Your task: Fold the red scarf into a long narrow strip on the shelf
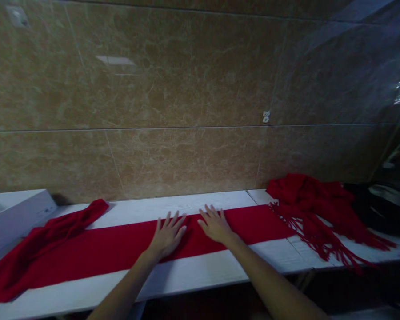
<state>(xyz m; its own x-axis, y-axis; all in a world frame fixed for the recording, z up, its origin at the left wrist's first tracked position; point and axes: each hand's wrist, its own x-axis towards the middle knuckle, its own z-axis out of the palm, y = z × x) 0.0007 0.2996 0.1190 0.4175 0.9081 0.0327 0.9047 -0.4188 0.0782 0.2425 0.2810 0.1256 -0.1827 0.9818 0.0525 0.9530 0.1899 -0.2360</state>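
Observation:
A long red scarf [116, 249] lies stretched across the white table, flat in the middle and bunched at its left end. Its fringed right end reaches a second, crumpled red scarf [306, 191]. My left hand [167, 236] rests on the flat part with fingers spread. To its right, my right hand [216, 226] also lies palm down on the cloth, fingers apart. Neither hand grips anything. The cloth under both palms is hidden.
A white open box [23, 218] stands at the table's left end. Dark fabric [383, 209] lies at the far right beside the crumpled scarf. A tiled wall [186, 89] rises directly behind the white table [200, 275], whose front edge is near me.

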